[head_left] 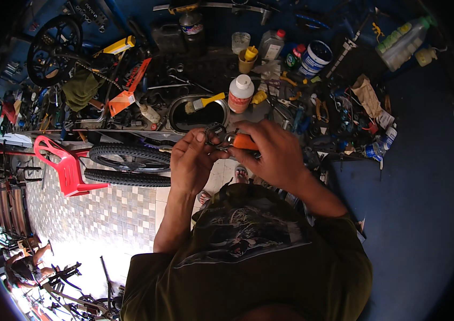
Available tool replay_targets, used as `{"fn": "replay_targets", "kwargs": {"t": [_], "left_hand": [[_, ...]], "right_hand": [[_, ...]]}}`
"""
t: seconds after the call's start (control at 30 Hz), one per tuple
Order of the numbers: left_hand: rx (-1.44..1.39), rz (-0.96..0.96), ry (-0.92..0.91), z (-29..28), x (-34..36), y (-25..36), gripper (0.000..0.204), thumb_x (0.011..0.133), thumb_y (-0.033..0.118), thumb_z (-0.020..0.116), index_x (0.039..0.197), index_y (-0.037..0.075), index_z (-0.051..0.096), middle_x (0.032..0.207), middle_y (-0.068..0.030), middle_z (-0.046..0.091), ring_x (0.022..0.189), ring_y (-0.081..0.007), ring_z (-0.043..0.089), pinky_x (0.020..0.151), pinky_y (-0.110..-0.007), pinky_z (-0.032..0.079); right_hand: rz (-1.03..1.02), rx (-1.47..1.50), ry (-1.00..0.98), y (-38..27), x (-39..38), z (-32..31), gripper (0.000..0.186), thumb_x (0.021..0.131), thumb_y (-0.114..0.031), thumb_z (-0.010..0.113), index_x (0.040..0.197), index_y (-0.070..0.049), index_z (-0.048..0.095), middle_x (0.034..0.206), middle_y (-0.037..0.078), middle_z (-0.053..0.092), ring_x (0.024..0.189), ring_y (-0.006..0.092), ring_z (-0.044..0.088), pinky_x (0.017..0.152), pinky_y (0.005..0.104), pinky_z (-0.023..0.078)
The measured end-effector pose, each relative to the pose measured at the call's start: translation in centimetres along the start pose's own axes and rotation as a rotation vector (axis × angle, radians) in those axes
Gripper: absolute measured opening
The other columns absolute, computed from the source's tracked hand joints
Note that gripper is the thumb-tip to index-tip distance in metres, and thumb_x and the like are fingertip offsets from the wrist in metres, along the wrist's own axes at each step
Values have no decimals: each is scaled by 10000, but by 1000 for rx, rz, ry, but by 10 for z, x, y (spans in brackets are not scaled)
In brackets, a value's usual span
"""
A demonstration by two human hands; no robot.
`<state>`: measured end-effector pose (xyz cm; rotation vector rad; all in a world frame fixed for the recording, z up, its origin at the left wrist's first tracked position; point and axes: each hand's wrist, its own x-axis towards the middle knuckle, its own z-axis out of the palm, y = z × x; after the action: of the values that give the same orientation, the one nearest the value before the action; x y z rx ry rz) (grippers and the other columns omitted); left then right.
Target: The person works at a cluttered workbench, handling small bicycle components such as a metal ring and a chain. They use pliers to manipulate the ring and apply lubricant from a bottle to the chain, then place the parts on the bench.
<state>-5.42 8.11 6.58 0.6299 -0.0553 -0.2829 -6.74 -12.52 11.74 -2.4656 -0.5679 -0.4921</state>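
In front of my chest, at the bench's near edge, both hands meet. My left hand is closed, its thumb and fingers pinching a small dark metal part with a rounded outline; its exact kind is not clear. My right hand wraps round an orange-handled tool, whose metal end points left and reaches the part. The tool's tip is too small to make out. Just beyond the hands lie an oval metal pan of dark liquid and a yellow-handled paintbrush across it. A white bottle with a reddish label stands beside the pan.
The workbench is crowded with tools, bottles and tubs. A green rag and a crankset lie left; pliers lie right. Below left are a red plastic chair and bicycle tyres. Another person sits far left.
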Motion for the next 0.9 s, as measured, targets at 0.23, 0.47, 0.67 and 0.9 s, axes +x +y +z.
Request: {"fn": "replay_targets", "kwargs": {"t": [0.23, 0.47, 0.67, 0.9], "left_hand": [[-18, -55, -69, -4, 4, 2, 202, 1027, 175, 594, 1079, -19, 610, 965, -129, 659, 949, -293, 702, 781, -404, 617], [57, -131, -145, -5, 4, -2, 217, 1014, 157, 606, 1105, -40, 609, 961, -125, 662, 905, -219, 670, 746, -385, 600], [129, -141, -133, -6, 1, -2, 227, 1014, 182, 617, 1097, -28, 610, 971, -111, 660, 891, -210, 664, 728, -377, 588], [-226, -149, 88, -9, 7, -9, 450, 1036, 460, 517, 1129, 29, 604, 1129, -100, 638, 1177, -331, 609, 967, -472, 513]], "right_hand": [[118, 379, -134, 7, 14, -19, 353, 792, -184, 823, 1097, -77, 681, 1033, 75, 680, 917, 243, 695, 793, 355, 543], [-5, 488, -176, 10, 32, -11, 377, 750, -83, 815, 1111, -102, 710, 1101, 75, 643, 1028, 247, 661, 884, 365, 519], [-70, 407, -167, 13, 28, -4, 396, 696, -113, 818, 1073, -104, 697, 1076, 69, 638, 994, 300, 679, 840, 407, 551], [-120, 405, -26, 11, 18, -8, 380, 656, -101, 843, 1005, -114, 692, 1047, 47, 628, 933, 268, 688, 793, 384, 562]]}}
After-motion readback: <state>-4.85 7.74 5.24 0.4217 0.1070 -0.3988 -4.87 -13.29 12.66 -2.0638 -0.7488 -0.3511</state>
